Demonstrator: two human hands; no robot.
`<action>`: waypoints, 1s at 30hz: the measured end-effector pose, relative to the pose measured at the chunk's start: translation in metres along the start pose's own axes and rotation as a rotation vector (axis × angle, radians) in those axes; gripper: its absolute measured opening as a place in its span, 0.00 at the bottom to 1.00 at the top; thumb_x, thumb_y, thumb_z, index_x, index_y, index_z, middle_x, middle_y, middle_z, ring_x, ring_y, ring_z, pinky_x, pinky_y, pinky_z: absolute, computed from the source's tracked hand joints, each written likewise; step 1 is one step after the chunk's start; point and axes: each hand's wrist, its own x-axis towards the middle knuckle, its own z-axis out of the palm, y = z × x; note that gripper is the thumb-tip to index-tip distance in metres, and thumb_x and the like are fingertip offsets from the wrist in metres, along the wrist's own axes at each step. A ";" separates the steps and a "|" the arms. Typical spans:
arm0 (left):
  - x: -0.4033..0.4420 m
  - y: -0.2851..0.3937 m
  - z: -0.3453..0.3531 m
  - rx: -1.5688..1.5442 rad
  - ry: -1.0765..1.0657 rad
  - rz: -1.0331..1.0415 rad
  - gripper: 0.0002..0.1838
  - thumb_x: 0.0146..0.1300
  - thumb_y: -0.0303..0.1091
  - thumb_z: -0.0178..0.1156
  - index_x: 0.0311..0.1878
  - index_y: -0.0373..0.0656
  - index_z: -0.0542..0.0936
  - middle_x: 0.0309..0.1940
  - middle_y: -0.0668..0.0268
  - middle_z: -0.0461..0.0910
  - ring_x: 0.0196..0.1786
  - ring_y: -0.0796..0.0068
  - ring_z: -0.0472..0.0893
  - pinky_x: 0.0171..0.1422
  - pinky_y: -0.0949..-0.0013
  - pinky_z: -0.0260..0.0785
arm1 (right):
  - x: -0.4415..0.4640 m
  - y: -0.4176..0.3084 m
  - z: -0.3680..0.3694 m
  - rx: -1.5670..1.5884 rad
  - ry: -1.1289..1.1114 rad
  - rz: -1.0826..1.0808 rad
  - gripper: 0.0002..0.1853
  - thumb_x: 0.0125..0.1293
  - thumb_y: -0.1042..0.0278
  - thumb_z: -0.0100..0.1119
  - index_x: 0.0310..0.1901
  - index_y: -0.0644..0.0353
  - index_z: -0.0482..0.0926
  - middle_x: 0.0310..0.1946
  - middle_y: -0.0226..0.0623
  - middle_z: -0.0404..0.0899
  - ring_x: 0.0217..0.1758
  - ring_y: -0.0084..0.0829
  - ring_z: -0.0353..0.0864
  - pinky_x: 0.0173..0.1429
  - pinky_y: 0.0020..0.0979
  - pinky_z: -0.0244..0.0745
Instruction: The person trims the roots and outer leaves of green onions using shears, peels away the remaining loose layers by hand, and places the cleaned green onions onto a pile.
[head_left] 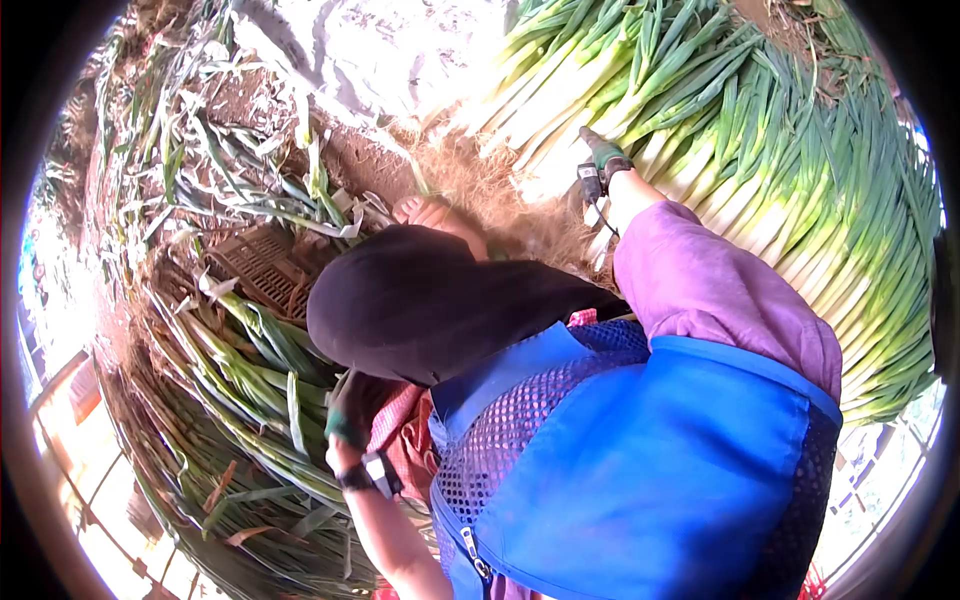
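My right hand (603,150), in a dark and green glove, rests at the white stalks of the cleaned leeks (640,110). A finger is stretched out over the stalks, and nothing shows in its grasp. My left hand (350,412), also gloved, is beside my dark-clothed knee (400,305). Its fingers are largely hidden in shadow there, so what they hold, if anything, does not show. Closest to it on the left are untrimmed leeks (270,370) with long, partly dried leaves.
Cleaned leeks lie in a long row curving down the right side. Root fibres (490,190) cover the ground before me. A brown plastic crate (265,265) stands at the left among stripped leaves (215,170). Bright white sheeting (390,50) lies at the top.
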 end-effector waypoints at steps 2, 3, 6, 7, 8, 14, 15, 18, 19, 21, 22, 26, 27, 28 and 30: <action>0.027 -0.031 -0.006 -0.114 -0.284 -0.036 0.19 0.68 0.38 0.62 0.60 0.44 0.79 0.52 0.60 0.83 0.54 0.61 0.83 0.58 0.62 0.77 | -0.025 -0.004 -0.001 0.024 -0.044 0.031 0.36 0.67 0.36 0.60 0.58 0.65 0.79 0.38 0.40 0.84 0.28 0.36 0.80 0.38 0.43 0.77; 0.033 -0.041 -0.003 -0.118 -0.270 -0.044 0.18 0.68 0.38 0.62 0.59 0.44 0.79 0.51 0.60 0.83 0.53 0.61 0.83 0.57 0.62 0.77 | -0.035 -0.005 0.000 0.022 -0.040 0.030 0.35 0.67 0.37 0.60 0.58 0.65 0.79 0.38 0.40 0.84 0.28 0.36 0.80 0.37 0.44 0.77; 0.056 -0.061 0.001 -0.134 -0.290 -0.038 0.15 0.67 0.36 0.63 0.55 0.45 0.79 0.48 0.61 0.82 0.49 0.63 0.83 0.54 0.63 0.77 | -0.075 -0.019 0.002 -0.015 -0.004 0.022 0.27 0.68 0.42 0.61 0.58 0.56 0.81 0.36 0.38 0.84 0.18 0.31 0.74 0.29 0.38 0.76; 0.062 -0.065 0.003 -0.129 -0.294 -0.033 0.14 0.67 0.36 0.63 0.54 0.45 0.79 0.47 0.61 0.82 0.48 0.63 0.83 0.53 0.63 0.77 | -0.079 -0.021 0.002 -0.062 0.000 0.015 0.27 0.67 0.43 0.63 0.57 0.58 0.81 0.39 0.39 0.84 0.24 0.33 0.78 0.34 0.38 0.78; 0.068 -0.068 0.004 -0.126 -0.303 -0.024 0.13 0.67 0.35 0.63 0.53 0.45 0.79 0.46 0.61 0.82 0.47 0.64 0.82 0.52 0.63 0.76 | -0.085 -0.024 0.003 -0.110 0.030 -0.012 0.28 0.67 0.43 0.63 0.57 0.58 0.81 0.39 0.39 0.84 0.26 0.34 0.78 0.35 0.39 0.78; 0.092 -0.080 0.018 -0.078 -0.328 0.059 0.08 0.65 0.33 0.64 0.45 0.46 0.79 0.40 0.63 0.82 0.40 0.66 0.82 0.46 0.65 0.76 | -0.111 -0.041 0.021 -0.362 -0.141 -0.247 0.31 0.65 0.45 0.63 0.59 0.65 0.79 0.43 0.47 0.82 0.39 0.39 0.81 0.43 0.41 0.76; 0.097 -0.081 0.025 -0.061 -0.340 0.077 0.07 0.65 0.32 0.64 0.44 0.46 0.79 0.39 0.64 0.82 0.39 0.67 0.82 0.45 0.65 0.76 | -0.131 -0.043 0.029 -0.319 -0.154 -0.233 0.31 0.64 0.43 0.64 0.57 0.63 0.80 0.34 0.45 0.81 0.29 0.37 0.79 0.33 0.42 0.75; 0.106 -0.080 0.042 -0.016 -0.349 0.135 0.04 0.64 0.31 0.65 0.41 0.47 0.79 0.36 0.65 0.82 0.36 0.68 0.81 0.42 0.66 0.76 | -0.110 -0.039 0.040 -0.768 -0.218 -0.450 0.23 0.70 0.51 0.57 0.56 0.62 0.81 0.46 0.46 0.86 0.41 0.37 0.83 0.52 0.39 0.78; 0.108 -0.079 0.046 0.005 -0.350 0.158 0.04 0.64 0.31 0.65 0.39 0.47 0.79 0.35 0.65 0.82 0.35 0.69 0.81 0.41 0.66 0.76 | -0.094 -0.036 0.047 -0.858 -0.218 -0.481 0.21 0.70 0.53 0.57 0.56 0.60 0.81 0.47 0.48 0.86 0.42 0.39 0.84 0.52 0.39 0.79; 0.109 -0.071 0.041 0.051 -0.334 0.204 0.03 0.63 0.30 0.65 0.37 0.48 0.79 0.33 0.66 0.82 0.33 0.70 0.81 0.39 0.67 0.76 | -0.083 -0.037 0.064 -0.899 -0.196 -0.457 0.18 0.67 0.57 0.58 0.55 0.56 0.82 0.48 0.52 0.85 0.45 0.44 0.86 0.54 0.41 0.79; 0.102 -0.065 0.033 0.047 -0.322 0.231 0.03 0.63 0.29 0.65 0.36 0.48 0.79 0.32 0.66 0.82 0.32 0.70 0.81 0.38 0.67 0.76 | -0.101 -0.051 0.077 -1.299 -0.170 -0.804 0.16 0.64 0.62 0.59 0.52 0.55 0.82 0.45 0.52 0.84 0.46 0.47 0.84 0.53 0.44 0.79; 0.053 -0.038 0.014 -0.292 -0.182 0.511 0.07 0.67 0.33 0.66 0.40 0.48 0.76 0.30 0.70 0.80 0.30 0.78 0.80 0.33 0.73 0.73 | -0.156 -0.098 0.140 -0.779 -0.421 -1.494 0.11 0.69 0.64 0.62 0.48 0.60 0.80 0.43 0.35 0.81 0.47 0.31 0.82 0.46 0.30 0.79; 0.045 -0.029 0.008 -0.239 -0.096 0.590 0.09 0.67 0.35 0.66 0.42 0.46 0.75 0.30 0.70 0.79 0.30 0.79 0.80 0.33 0.73 0.73 | -0.220 -0.112 0.163 -0.220 -0.701 -0.984 0.14 0.70 0.64 0.62 0.53 0.62 0.79 0.50 0.35 0.81 0.52 0.31 0.82 0.50 0.30 0.80; 0.022 -0.013 0.011 -0.186 -0.025 0.657 0.10 0.67 0.35 0.66 0.43 0.46 0.74 0.31 0.71 0.78 0.31 0.80 0.79 0.34 0.74 0.73 | -0.293 -0.125 0.177 -0.235 -0.793 -1.053 0.18 0.71 0.61 0.62 0.55 0.64 0.78 0.46 0.32 0.80 0.49 0.25 0.79 0.49 0.26 0.77; -0.026 0.022 0.030 -0.079 0.120 0.786 0.12 0.68 0.36 0.67 0.45 0.45 0.74 0.32 0.74 0.77 0.32 0.82 0.79 0.35 0.76 0.72 | -0.407 -0.133 0.205 -0.280 -0.999 -1.162 0.26 0.71 0.55 0.63 0.61 0.66 0.74 0.44 0.32 0.80 0.47 0.23 0.79 0.51 0.24 0.75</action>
